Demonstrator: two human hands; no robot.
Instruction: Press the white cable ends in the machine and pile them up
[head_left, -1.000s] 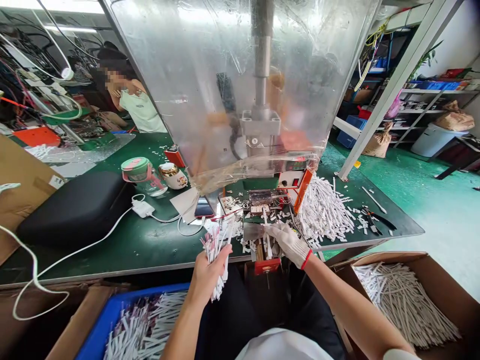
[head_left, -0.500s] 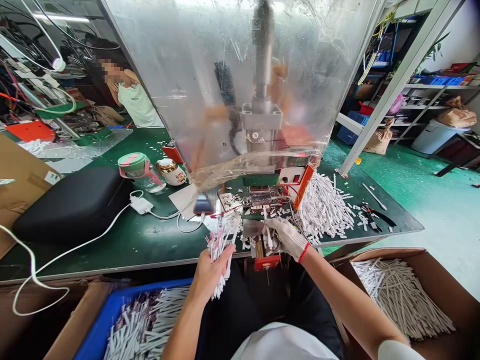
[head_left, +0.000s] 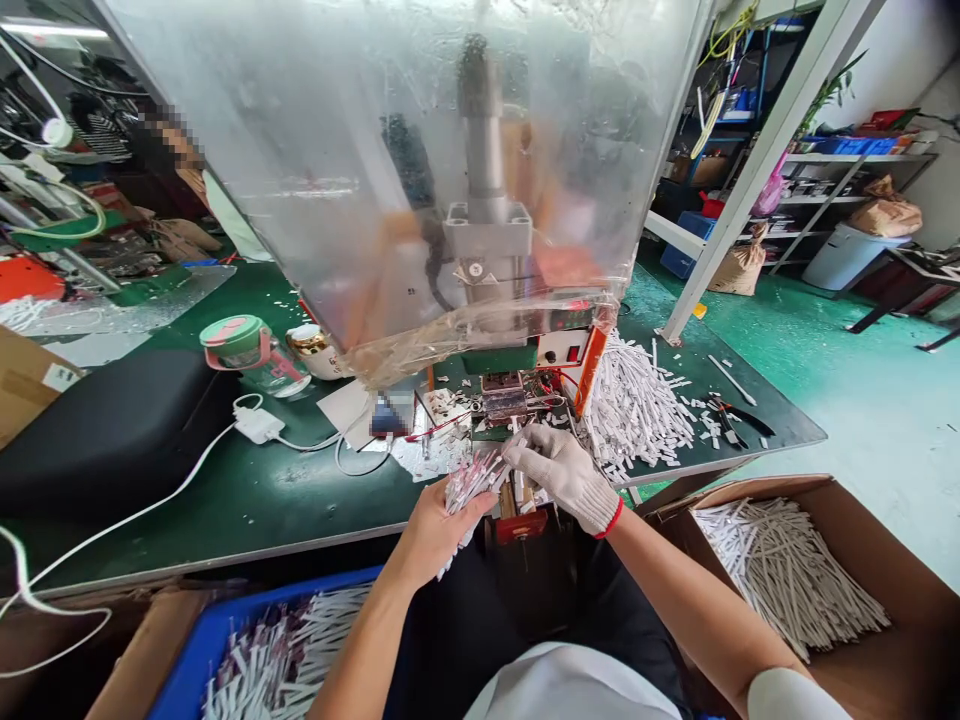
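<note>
My left hand (head_left: 431, 530), bare, is wrapped round a bundle of thin white strips (head_left: 472, 483) with pinkish ends, held just in front of the table edge. My right hand (head_left: 566, 475) wears a white knit glove with a red cuff. Its thumb and fingertips pinch the end of one white strip at the upper right of the bundle. Just beyond the gloved hand is the metal fixture (head_left: 504, 396) of a press machine. A red-ended slide (head_left: 521, 527) sits below that hand, partly covered by it.
A clear plastic shield (head_left: 337, 120) hangs before the press. Cut white strips (head_left: 637, 400) are heaped at right beside pliers (head_left: 739, 415). A blue bin (head_left: 199, 630) and a cardboard box (head_left: 862, 540) hold more strips. A jar (head_left: 255, 355), black case (head_left: 112, 430) and cable stand left.
My right hand has come away from the fixture slide and up to the bundle's end. My left hand has moved slightly right with the bundle tilted toward it. The view has shifted.
</note>
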